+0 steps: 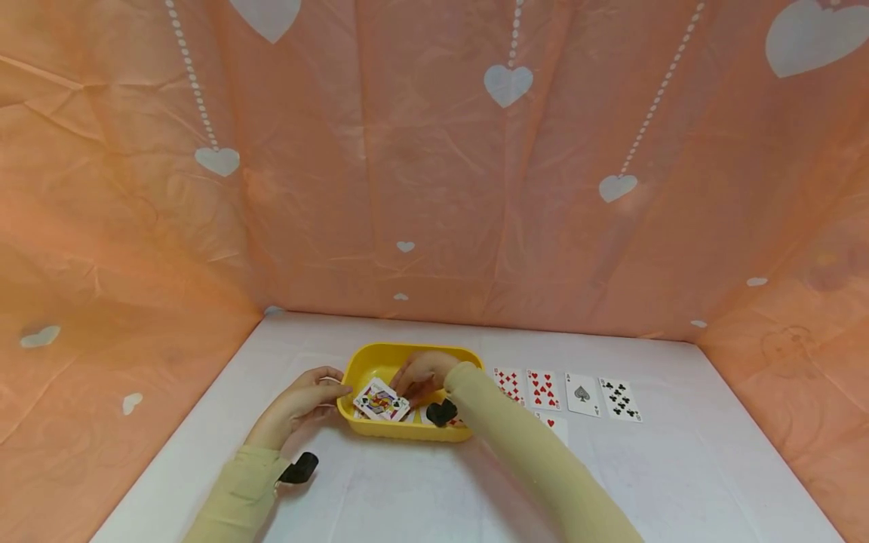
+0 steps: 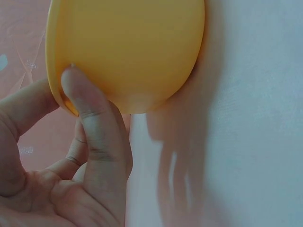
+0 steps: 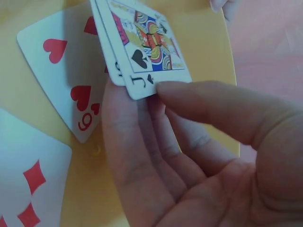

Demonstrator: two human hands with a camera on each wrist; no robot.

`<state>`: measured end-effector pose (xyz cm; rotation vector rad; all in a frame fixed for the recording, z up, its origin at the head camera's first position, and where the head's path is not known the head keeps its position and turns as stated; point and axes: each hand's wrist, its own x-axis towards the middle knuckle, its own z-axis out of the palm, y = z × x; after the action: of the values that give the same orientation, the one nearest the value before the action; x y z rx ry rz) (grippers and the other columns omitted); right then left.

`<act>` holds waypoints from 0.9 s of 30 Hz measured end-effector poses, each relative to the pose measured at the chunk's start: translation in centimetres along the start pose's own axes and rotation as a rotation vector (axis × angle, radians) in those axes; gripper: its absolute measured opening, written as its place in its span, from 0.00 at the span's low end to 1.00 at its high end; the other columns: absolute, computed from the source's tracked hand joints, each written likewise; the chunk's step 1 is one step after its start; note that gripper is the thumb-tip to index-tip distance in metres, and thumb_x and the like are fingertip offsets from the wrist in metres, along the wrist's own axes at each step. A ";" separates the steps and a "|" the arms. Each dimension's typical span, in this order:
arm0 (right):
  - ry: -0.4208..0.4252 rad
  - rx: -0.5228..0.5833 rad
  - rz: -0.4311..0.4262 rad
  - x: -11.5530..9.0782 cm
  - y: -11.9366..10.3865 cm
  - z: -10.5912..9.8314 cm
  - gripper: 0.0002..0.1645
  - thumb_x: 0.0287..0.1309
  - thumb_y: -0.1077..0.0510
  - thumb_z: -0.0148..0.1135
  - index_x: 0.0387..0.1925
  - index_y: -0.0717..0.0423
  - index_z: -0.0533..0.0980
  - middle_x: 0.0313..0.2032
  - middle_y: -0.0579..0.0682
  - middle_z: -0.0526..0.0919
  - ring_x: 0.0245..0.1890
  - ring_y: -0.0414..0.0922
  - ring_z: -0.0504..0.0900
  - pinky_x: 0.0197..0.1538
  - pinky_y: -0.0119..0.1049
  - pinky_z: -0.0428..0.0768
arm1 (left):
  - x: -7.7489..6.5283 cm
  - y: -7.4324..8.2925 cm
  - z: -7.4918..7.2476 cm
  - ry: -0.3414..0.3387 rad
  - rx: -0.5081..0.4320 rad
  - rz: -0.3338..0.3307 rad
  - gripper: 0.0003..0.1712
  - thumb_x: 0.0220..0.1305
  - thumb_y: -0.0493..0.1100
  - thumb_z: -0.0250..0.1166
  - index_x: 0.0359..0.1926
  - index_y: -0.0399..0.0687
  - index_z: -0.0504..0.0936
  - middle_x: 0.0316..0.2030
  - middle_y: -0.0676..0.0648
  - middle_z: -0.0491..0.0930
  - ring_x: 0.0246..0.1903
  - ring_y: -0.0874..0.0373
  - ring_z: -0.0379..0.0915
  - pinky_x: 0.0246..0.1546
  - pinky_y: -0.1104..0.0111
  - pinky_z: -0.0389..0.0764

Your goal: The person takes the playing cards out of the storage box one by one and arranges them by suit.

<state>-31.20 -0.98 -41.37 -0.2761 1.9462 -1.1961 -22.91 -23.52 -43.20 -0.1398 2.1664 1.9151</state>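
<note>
A yellow plastic basin (image 1: 407, 431) stands on the white table with several playing cards inside. At its left end my left hand (image 1: 295, 407) pinches the rim; the thumb (image 2: 87, 97) lies on the outer wall in the left wrist view. My right hand (image 1: 422, 373) reaches into the basin and pinches a jack of spades (image 3: 154, 42) by one corner between thumb and fingers. At least one more card is tucked behind the jack. Under them, a hearts card (image 3: 57, 52) and a diamonds card (image 3: 31, 179) lie on the basin's floor.
Right of the basin is a row of face-up cards: a diamonds card (image 1: 508, 382), a hearts card (image 1: 543, 389), an ace of spades (image 1: 582, 394) and a clubs card (image 1: 619, 400). Another hearts card (image 1: 557, 424) below is partly behind my right sleeve. Orange cloth (image 1: 434, 226) walls the table.
</note>
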 end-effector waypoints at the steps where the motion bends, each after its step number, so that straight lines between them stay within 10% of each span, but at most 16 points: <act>1: 0.000 -0.005 0.000 -0.1 0.0 0.0 0.09 0.55 0.72 0.61 0.40 0.70 0.80 0.27 0.54 0.81 0.25 0.44 0.77 0.33 0.36 0.82 | 0.0 0.0 0.0 -0.002 0.002 0.001 0.21 0.60 0.36 0.65 0.49 0.31 0.67 0.30 0.46 0.80 0.26 0.60 0.76 0.24 0.73 0.76; 27: 0.142 -0.102 -0.054 -1.5 -0.3 -1.8 0.07 0.54 0.65 0.65 0.32 0.69 0.81 0.28 0.56 0.83 0.29 0.47 0.83 0.40 0.42 0.82 | 0.1 0.0 -0.1 -0.008 0.042 0.015 0.22 0.61 0.38 0.64 0.50 0.31 0.67 0.30 0.45 0.80 0.26 0.58 0.77 0.26 0.70 0.77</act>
<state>-31.57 0.85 -39.95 -0.3056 2.1387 -1.1807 -23.01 -23.59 -43.21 -0.1085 2.2069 1.8726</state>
